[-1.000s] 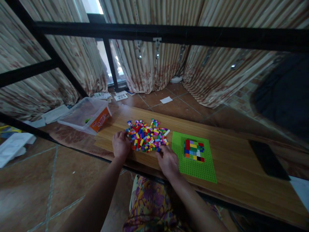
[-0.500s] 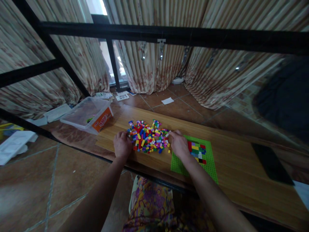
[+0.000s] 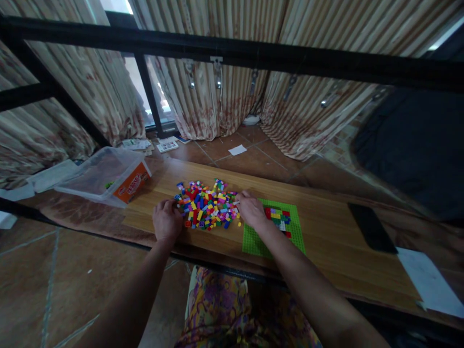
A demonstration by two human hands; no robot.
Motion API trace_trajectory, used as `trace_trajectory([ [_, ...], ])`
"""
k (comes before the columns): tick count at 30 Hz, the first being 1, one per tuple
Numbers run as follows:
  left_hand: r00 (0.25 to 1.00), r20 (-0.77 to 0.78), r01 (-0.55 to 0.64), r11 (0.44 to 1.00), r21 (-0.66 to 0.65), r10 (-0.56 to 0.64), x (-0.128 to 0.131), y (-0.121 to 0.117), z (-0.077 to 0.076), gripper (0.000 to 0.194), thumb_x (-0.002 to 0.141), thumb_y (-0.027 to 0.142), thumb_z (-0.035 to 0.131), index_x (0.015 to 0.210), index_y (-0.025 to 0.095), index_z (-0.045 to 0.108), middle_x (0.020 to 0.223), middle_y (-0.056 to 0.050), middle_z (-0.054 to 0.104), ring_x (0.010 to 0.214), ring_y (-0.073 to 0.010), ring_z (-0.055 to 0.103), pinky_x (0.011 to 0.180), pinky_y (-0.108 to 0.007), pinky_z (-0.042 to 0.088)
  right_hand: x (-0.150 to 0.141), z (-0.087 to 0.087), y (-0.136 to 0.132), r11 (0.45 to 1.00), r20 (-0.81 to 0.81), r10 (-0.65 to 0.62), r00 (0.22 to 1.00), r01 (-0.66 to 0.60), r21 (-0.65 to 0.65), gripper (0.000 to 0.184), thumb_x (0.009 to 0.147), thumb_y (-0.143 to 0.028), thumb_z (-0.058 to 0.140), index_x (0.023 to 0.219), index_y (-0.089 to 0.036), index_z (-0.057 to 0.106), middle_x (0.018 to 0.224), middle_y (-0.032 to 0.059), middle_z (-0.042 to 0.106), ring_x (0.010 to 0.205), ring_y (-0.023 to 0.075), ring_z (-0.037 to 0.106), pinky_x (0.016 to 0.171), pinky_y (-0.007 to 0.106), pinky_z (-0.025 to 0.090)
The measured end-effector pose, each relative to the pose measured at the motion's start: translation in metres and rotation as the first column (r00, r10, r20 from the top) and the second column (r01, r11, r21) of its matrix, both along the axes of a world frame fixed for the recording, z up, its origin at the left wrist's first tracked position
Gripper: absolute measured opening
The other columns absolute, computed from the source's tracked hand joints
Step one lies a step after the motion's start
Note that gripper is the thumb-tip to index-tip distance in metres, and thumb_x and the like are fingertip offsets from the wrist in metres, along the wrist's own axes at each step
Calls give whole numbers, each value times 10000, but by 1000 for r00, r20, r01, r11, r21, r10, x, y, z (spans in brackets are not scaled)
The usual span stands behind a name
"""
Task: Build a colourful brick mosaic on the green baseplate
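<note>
A loose pile of small multicoloured toy building bricks [image 3: 206, 205] lies on the wooden board. At its left edge rests my left hand [image 3: 167, 220], fingers curled in against the outer bricks; whatever its fingertips hold is hidden. My right hand [image 3: 251, 210] is at the pile's right edge, thumb and fingers pinched at a small whitish brick [image 3: 237, 203]. Under my right wrist and forearm lies a green studded baseplate [image 3: 297, 229]. A flat pattern of red, yellow, blue, green and white bricks [image 3: 277, 216] is on the plate, partly covered by my forearm.
A clear plastic box [image 3: 97, 179] with an orange label stands at the board's left end, a few green pieces inside. A dark phone-like slab [image 3: 371, 227] and a white paper [image 3: 429, 280] lie to the right. A black metal bar [image 3: 232, 46] crosses beyond the wooden board [image 3: 326, 251].
The view has turned to the right, so everything appears shifted left. Both hands stay at the same edges of the pile, with only slight finger movement.
</note>
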State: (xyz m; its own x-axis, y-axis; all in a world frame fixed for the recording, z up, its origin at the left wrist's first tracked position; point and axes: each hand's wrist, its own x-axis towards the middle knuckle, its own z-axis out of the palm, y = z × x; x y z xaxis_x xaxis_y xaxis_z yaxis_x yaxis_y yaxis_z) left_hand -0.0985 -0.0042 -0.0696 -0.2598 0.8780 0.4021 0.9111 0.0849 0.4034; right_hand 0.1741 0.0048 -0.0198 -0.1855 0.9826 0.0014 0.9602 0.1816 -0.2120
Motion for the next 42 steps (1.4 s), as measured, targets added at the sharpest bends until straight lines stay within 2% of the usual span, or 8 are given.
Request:
trace_trajectory([
  [7,1000,-10,12,1000,-3,-12,0,0,1,308,838,197,446,1015,161,695,1024,-134,647,977,-287,553,909,-404,432,-3,-5,-11,999,-30,-35,999,36,27,236,948,-178,439,1042,-198,655,1056,101,656,1027,223,569,868,314,428],
  [12,1000,-6,17,1000,0,-17,-1,1,0,312,838,196,437,1005,158,697,1026,-137,644,991,-286,548,909,-402,434,-5,-3,-42,976,-311,-146,939,188,110,259,959,-234,433,1048,-194,672,1021,101,679,1002,214,596,893,319,438],
  [15,1000,-4,16,1000,-4,-16,-1,1,0,309,834,195,439,999,157,697,1022,-136,645,989,-287,550,911,-407,436,9,1,-71,964,-593,-135,794,244,109,281,942,-299,455,1073,-182,674,1008,95,704,916,197,638,851,324,475],
  [17,1000,-6,12,1000,-7,-12,0,0,2,311,840,201,434,997,154,698,1023,-136,646,982,-287,554,910,-412,439,30,3,-88,942,-752,-202,627,334,25,315,903,-382,509,1076,-181,680,993,87,722,861,188,660,801,320,500],
  [22,1000,-15,8,1000,-16,-8,1,0,3,318,819,191,448,1014,150,697,1036,-139,647,992,-295,556,911,-414,446,100,-4,-102,782,-833,-463,303,582,-222,475,706,-534,651,963,-140,713,849,96,744,708,199,669,635,311,516],
  [26,1000,-16,9,1000,-8,-9,0,1,2,325,817,188,444,1016,147,697,1046,-140,650,1007,-296,552,925,-408,443,125,-14,-99,751,-772,-536,342,610,-252,455,651,-491,687,925,-130,726,802,100,746,691,213,675,599,306,507],
  [32,1000,-5,8,1000,-11,-8,0,1,1,328,825,198,435,1016,152,698,1056,-146,644,1005,-301,545,918,-426,446,117,-16,-95,780,-678,-548,490,591,-203,336,728,-425,616,893,-160,740,793,74,750,681,203,682,634,317,519],
  [42,1000,17,8,1000,-23,-7,3,-1,6,317,823,199,444,1005,151,700,1023,-140,645,975,-295,547,916,-427,440,115,-18,-90,793,-570,-557,604,590,-151,227,748,-356,613,833,-186,739,745,56,733,631,182,676,611,299,528],
])
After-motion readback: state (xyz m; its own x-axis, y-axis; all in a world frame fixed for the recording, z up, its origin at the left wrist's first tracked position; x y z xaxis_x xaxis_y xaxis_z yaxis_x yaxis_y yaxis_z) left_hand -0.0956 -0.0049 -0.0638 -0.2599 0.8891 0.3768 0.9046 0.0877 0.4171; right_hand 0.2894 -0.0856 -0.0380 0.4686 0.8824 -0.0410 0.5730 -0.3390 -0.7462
